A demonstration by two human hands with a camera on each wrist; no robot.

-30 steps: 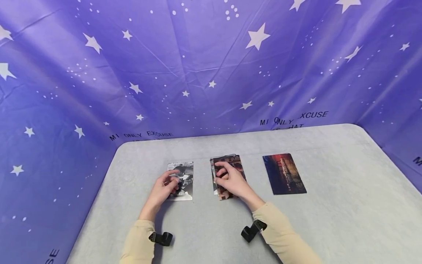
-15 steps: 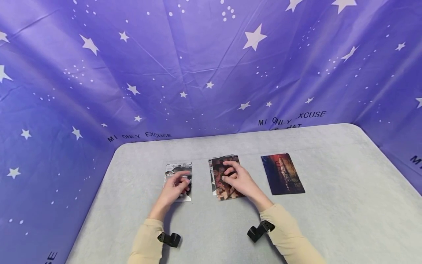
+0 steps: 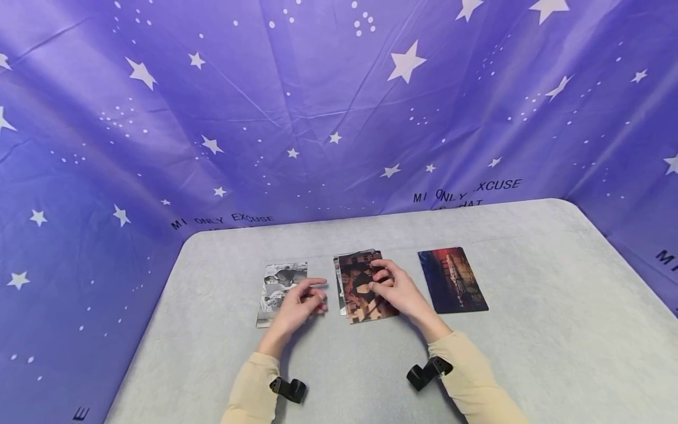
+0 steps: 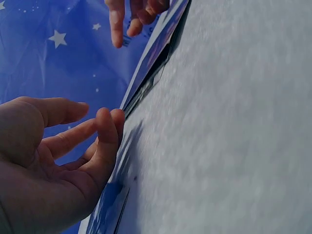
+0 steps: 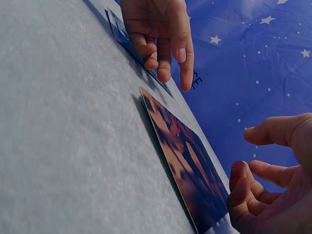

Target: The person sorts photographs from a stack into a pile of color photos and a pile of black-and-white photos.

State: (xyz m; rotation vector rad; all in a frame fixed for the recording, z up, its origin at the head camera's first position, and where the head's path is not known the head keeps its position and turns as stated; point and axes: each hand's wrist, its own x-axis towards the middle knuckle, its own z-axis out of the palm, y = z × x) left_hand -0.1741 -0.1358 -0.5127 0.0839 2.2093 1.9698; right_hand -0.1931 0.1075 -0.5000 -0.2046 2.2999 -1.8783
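Observation:
My left hand (image 3: pixel 300 305) hovers with loosely bent fingers over the right edge of a black-and-white photo card (image 3: pixel 276 288), its index finger pointing toward the middle stack. That stack of photo cards (image 3: pixel 357 297) has a brown and dark red picture on top, with a paler card peeking out along its left side. Over the stack's right part is my right hand (image 3: pixel 399 291), fingers relaxed and nothing between them. In the right wrist view, the stack (image 5: pixel 180 156) lies flat, with the right hand (image 5: pixel 270 195) beside it. The left wrist view shows the left hand (image 4: pixel 73 156) holding nothing.
A dark blue and orange photo card (image 3: pixel 452 281) lies to the right of the stack. All the cards are on a grey table (image 3: pixel 556 330). Purple star-printed cloth (image 3: pixel 318 88) hangs behind and beside the table. Black wrist devices (image 3: pixel 288 390) are worn over beige sleeves.
My left hand has moved right, off the middle of the black-and-white card, baring more of its picture. My right hand has drifted right across the middle stack, uncovering its left part.

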